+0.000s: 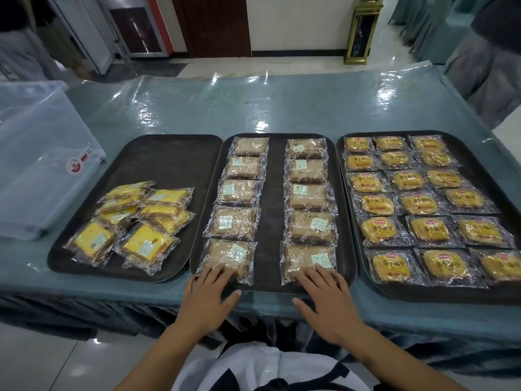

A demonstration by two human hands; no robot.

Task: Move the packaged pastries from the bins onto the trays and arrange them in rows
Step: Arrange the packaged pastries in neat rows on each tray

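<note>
Three dark trays lie side by side on the table. The middle tray (272,221) holds two columns of brown packaged pastries. My left hand (207,297) lies flat with straight fingers on the nearest brown pastry of the left column (228,256). My right hand (324,299) lies flat the same way on the nearest brown pastry of the right column (308,256). The left tray (158,156) carries a loose pile of yellow cake packets (135,218). The right tray (490,176) is filled with rows of yellow bun packets (423,204).
A translucent plastic bin (42,159) stands at the table's left end, beside the left tray. The table (253,108) has a blue cloth under clear plastic. A gold bin (363,29) and covered chairs (428,26) stand beyond it.
</note>
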